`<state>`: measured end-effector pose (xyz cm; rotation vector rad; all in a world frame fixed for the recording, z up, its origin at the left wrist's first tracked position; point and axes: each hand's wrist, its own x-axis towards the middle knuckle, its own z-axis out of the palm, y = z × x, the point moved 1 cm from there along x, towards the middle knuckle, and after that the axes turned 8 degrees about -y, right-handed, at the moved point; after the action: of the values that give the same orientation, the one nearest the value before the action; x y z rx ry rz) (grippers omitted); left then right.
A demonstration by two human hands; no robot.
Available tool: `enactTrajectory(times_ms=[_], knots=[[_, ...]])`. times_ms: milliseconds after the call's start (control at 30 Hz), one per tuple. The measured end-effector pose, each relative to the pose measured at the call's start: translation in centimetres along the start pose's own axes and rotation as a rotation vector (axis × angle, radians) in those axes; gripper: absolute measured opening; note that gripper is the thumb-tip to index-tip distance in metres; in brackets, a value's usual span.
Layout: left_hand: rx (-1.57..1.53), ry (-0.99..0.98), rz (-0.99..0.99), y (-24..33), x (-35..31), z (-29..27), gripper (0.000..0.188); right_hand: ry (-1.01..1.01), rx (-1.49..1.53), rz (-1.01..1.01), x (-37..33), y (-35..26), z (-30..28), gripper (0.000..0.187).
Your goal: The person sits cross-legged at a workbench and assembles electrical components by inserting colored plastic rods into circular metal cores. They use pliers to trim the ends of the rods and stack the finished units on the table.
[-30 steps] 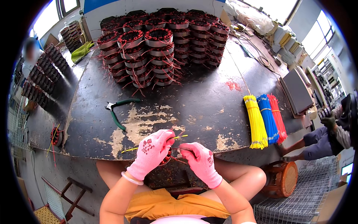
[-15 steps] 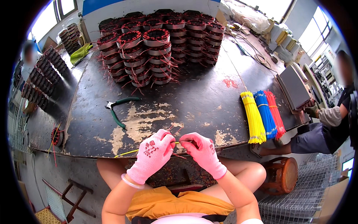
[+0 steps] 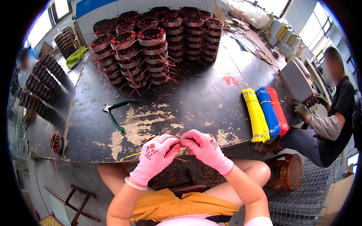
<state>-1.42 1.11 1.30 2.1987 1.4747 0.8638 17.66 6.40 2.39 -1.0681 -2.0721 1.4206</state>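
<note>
My left hand [image 3: 156, 153] and my right hand [image 3: 203, 148], both in pink gloves, meet fingertip to fingertip just over the table's front edge. A thin yellow wire [image 3: 130, 156] runs out leftward from beneath my left hand, whose fingers are closed on it. The fingers of my right hand are pinched together; what they hold is hidden. Thin red wire leads [image 3: 175, 130] stick up behind the hands. Part of a dark red coil [image 3: 150, 139] shows behind my left hand, mostly covered by it.
Green-handled cutters [image 3: 115, 111] lie open on the worn table [image 3: 200, 100]. Stacked wound stators [image 3: 132, 56] stand behind. Bundles of yellow [image 3: 256, 116], blue [image 3: 268, 113] and red wires [image 3: 278, 111] lie right. A single stator [image 3: 56, 143] sits left. A co-worker [image 3: 332, 109] handles another stator at right.
My hands have drawn together, closing the gap where yellow wire showed. Less of the wire shows at left. The co-worker at right has leaned in, with both hands now on a stator.
</note>
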Motion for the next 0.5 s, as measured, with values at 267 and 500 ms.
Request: enactTrajectory(times_ms=[267, 500], knots=[[0.033, -0.083, -0.015, -0.2, 0.1, 0.2, 0.015, -0.105, 0.377, 0.304, 1.5, 1.8, -0.5, 0.021], [0.024, -0.055, -0.021, -0.4, 0.1, 0.2, 0.013, 0.118, -0.662, -0.363, -0.8, 1.4, 0.1, 0.051]])
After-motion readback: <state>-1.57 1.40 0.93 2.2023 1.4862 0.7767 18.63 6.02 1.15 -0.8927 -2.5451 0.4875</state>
